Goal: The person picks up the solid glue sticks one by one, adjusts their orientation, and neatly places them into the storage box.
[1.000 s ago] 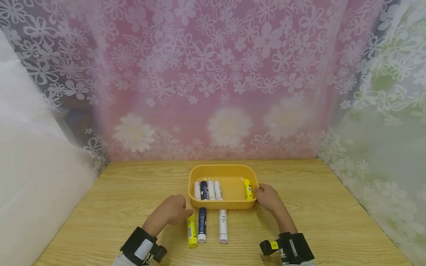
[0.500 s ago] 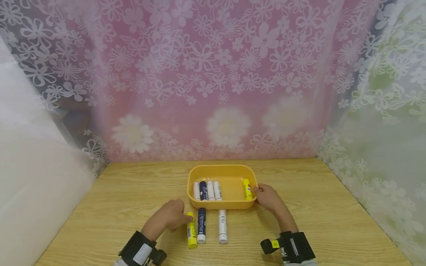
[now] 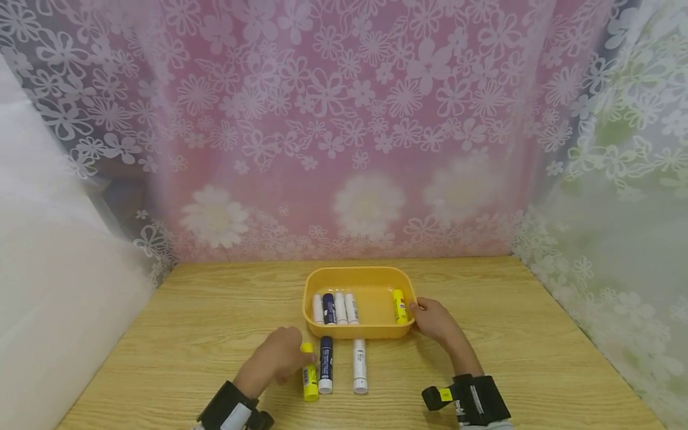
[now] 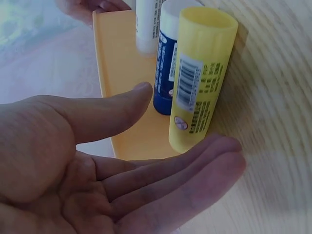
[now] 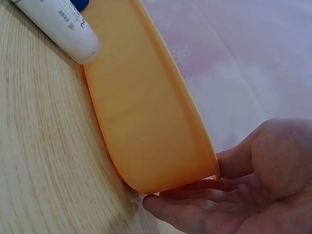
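My left hand (image 3: 275, 359) is beside a yellow glue stick (image 3: 310, 383) lying on the table, its thumb overlapping the stick in the head view. In the left wrist view, thumb and straight fingers are spread apart near that stick's far end, with nothing between them. Alongside it lie a dark blue glue stick (image 3: 325, 363) with a white end and a white glue stick (image 3: 360, 365). My right hand (image 3: 434, 321) grips the right end of an orange-yellow plastic tray (image 3: 371, 331), thumb at the rim (image 5: 214, 165) and fingers below on the outside.
Several white glue sticks (image 3: 341, 307) and a blue one (image 3: 329, 309) lie at the tray's left. Another yellow glue stick (image 3: 400, 306) lies at its right end. A flowered curtain (image 3: 344, 149) hangs behind the wooden table (image 3: 215, 292).
My left hand has slid toward me along the yellow glue stick, leaving its far end uncovered. The right hand and tray have stayed in place.
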Demonstrator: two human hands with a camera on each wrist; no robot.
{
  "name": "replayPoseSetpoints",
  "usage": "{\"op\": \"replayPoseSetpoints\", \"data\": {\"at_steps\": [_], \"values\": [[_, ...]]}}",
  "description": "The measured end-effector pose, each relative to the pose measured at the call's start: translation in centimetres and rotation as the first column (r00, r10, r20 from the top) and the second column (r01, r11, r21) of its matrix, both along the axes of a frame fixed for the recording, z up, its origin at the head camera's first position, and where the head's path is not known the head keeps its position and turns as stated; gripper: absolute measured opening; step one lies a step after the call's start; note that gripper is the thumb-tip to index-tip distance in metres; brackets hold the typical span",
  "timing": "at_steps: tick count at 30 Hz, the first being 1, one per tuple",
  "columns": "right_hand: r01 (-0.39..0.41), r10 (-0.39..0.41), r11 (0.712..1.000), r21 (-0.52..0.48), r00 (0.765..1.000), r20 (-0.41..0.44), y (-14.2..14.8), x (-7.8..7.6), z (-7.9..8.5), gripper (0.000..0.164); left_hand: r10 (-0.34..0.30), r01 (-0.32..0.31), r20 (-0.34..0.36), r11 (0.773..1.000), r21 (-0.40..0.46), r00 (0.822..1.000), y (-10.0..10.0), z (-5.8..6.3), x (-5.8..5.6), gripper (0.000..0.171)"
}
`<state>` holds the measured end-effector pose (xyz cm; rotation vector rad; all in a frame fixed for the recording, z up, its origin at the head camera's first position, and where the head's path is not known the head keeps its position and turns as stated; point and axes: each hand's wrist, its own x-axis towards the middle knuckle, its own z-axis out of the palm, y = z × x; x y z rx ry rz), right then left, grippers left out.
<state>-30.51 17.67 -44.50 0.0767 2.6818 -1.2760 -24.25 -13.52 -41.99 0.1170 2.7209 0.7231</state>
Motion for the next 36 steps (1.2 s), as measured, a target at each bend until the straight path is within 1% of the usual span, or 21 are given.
{"op": "replayPoseSetpoints", "data": {"at_steps": [4,14,22,29,36], "values": [[0.001,-0.001,1.000,-0.002,1.000,-0.002,0.02,-0.04,-0.02,0.043,0.009,-0.009,-0.005,1.000,0.005,1.000,0.38,-0.29,-0.01,0.029],[-0.001,0.001,1.000,-0.014,1.000,-0.004,-0.06,-0.08,-0.10,0.043,0.003,-0.003,-0.014,0.999,-0.049,1.000,1.07,-0.76,-0.07,0.028],[0.006,-0.006,0.999,-0.052,1.000,0.000,0.01,0.03,-0.03,0.042,-0.004,0.000,-0.054,0.997,-0.073,0.999,1.00,-0.51,-0.30,0.025],[0.012,-0.011,0.999,-0.038,1.000,0.018,0.10,0.09,-0.06,0.044,0.006,-0.009,-0.042,0.998,-0.068,0.999,0.77,-0.20,-0.23,0.020],[0.010,-0.009,0.998,-0.055,1.000,0.019,-0.04,-0.07,-0.05,0.043,0.011,-0.017,-0.082,0.997,-0.074,0.997,0.45,-0.48,-0.51,0.015]]}}
